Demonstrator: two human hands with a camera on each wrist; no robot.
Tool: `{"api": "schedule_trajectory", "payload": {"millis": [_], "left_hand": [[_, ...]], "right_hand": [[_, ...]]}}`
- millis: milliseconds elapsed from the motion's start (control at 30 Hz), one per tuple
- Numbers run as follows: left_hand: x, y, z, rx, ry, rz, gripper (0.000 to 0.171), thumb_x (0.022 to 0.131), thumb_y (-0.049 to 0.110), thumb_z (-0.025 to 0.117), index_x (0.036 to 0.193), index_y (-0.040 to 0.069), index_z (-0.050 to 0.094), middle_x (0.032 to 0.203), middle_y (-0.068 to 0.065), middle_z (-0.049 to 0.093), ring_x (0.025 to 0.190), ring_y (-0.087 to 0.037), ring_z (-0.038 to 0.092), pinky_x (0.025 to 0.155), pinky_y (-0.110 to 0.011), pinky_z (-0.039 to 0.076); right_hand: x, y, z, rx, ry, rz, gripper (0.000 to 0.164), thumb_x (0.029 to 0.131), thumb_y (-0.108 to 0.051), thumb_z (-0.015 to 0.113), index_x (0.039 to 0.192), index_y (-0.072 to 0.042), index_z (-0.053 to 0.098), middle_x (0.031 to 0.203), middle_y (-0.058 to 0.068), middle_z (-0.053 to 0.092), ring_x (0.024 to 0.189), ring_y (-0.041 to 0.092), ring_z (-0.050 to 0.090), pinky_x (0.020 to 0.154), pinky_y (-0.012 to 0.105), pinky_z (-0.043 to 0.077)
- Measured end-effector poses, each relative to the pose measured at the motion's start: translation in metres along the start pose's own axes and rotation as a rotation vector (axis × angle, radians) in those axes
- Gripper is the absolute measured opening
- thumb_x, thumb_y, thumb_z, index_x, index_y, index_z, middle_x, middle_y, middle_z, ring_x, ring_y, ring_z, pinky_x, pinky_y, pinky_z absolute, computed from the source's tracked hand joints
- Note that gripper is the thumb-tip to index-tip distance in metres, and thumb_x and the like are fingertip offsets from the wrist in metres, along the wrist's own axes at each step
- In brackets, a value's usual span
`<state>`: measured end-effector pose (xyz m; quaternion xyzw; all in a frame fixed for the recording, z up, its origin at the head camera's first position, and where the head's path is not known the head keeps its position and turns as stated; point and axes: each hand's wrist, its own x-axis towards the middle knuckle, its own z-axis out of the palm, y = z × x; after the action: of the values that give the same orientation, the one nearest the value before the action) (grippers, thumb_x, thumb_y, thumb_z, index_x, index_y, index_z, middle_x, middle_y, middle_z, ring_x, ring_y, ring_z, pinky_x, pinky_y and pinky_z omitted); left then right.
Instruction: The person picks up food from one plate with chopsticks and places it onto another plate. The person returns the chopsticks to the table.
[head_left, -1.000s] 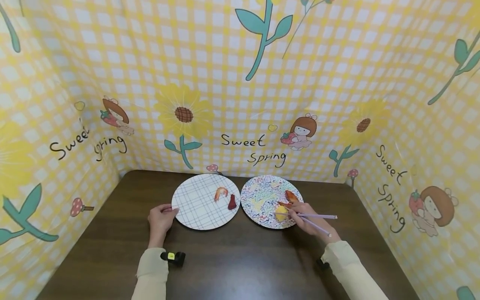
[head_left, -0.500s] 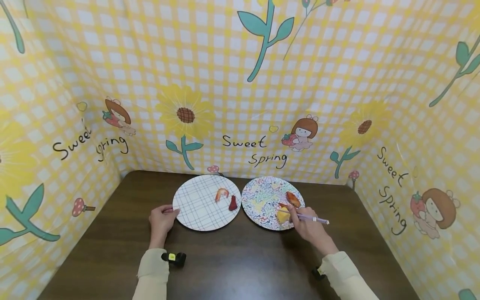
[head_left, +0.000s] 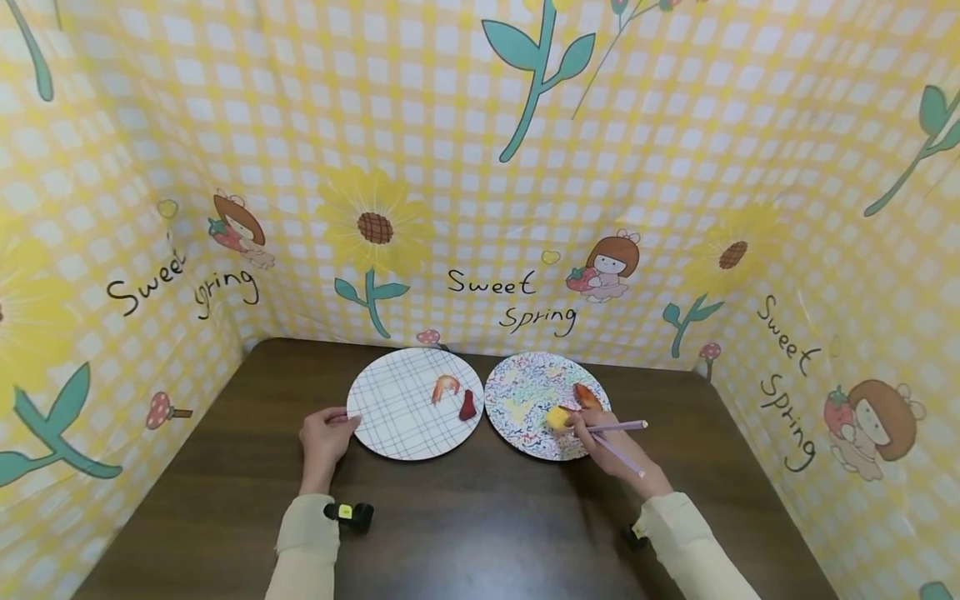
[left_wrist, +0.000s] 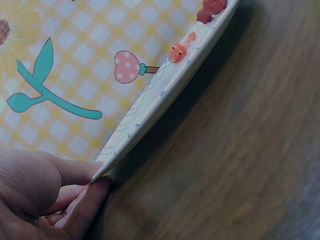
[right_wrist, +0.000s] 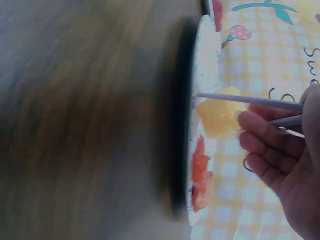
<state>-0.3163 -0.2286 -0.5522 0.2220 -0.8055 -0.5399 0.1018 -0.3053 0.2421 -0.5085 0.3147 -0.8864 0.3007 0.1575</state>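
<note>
My left hand (head_left: 324,442) pinches the left rim of a white plate with blue grid lines (head_left: 397,417), thumb above and fingers beneath. My right hand (head_left: 611,454) holds a pair of lilac chopsticks (head_left: 622,426) over the right-hand plate with coloured speckles (head_left: 517,387). At their tips is a yellow chunk of food (right_wrist: 217,116), one stick crossing its face and the other partly hidden by the fingers. Beside my right fingers lies a reddish-brown food piece (head_left: 586,395). An orange-red piece (right_wrist: 201,177) also shows on this plate in the right wrist view.
A shrimp (head_left: 447,385) and a dark red food piece (head_left: 467,406) lie on the right side of the grid plate. Both plates sit side by side near the back edge of a brown table (head_left: 465,517). Yellow checked cloth (head_left: 480,208) walls three sides.
The chopsticks came together, then spread apart again. The yellow chunk has shifted slightly left and away from me with their tips. My left hand has stayed on the rim.
</note>
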Motion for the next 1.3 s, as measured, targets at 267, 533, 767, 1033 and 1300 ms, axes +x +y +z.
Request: {"api": "schedule_trajectory", "payload": {"millis": [267,533,767,1033,1300], "left_hand": [[0.000,-0.001,0.000,-0.001,0.007,0.021,0.036,0.091,0.015,0.076,0.118,-0.008,0.070,0.112,-0.027,0.070,0.101,-0.034,0.067,0.063,-0.017,0.045],[-0.002,-0.003,-0.001,-0.005,0.010,0.026,0.037,0.090,0.015,0.076,0.118,-0.008,0.069,0.112,-0.028,0.070,0.102,-0.035,0.067,0.063,-0.017,0.045],[0.000,-0.004,-0.001,-0.006,-0.001,0.016,0.039,0.092,0.016,0.076,0.121,-0.008,0.068,0.115,-0.028,0.069,0.103,-0.035,0.067,0.065,-0.018,0.046],[0.003,-0.001,-0.002,-0.010,-0.001,0.038,0.040,0.090,0.016,0.077,0.120,-0.010,0.068,0.113,-0.029,0.070,0.102,-0.036,0.069,0.064,-0.017,0.047],[0.001,-0.004,-0.001,0.001,-0.006,0.026,0.038,0.091,0.015,0.076,0.120,-0.009,0.068,0.113,-0.028,0.070,0.102,-0.036,0.068,0.064,-0.017,0.046]], "right_hand": [[-0.002,-0.001,0.002,-0.192,-0.041,-0.084,0.016,0.094,-0.004,0.067,0.079,-0.007,0.070,0.077,0.000,0.067,0.073,0.014,0.061,0.068,0.034,0.052],[0.003,0.012,0.010,-0.358,-0.007,-0.264,0.025,0.091,-0.007,0.070,0.068,-0.013,0.062,0.071,-0.002,0.060,0.077,0.019,0.064,0.077,0.036,0.054],[0.009,0.014,0.014,-0.417,-0.075,-0.239,0.035,0.093,-0.006,0.063,0.061,-0.017,0.054,0.064,-0.005,0.048,0.061,0.011,0.046,0.060,0.028,0.043],[0.011,0.007,0.019,-0.460,-0.081,-0.226,0.026,0.093,-0.007,0.065,0.068,-0.012,0.062,0.067,0.002,0.058,0.067,0.021,0.058,0.064,0.037,0.049],[0.007,0.010,0.024,-0.527,-0.021,-0.283,0.028,0.088,-0.005,0.065,0.061,-0.009,0.057,0.063,0.003,0.053,0.062,0.023,0.054,0.068,0.038,0.047]]}}
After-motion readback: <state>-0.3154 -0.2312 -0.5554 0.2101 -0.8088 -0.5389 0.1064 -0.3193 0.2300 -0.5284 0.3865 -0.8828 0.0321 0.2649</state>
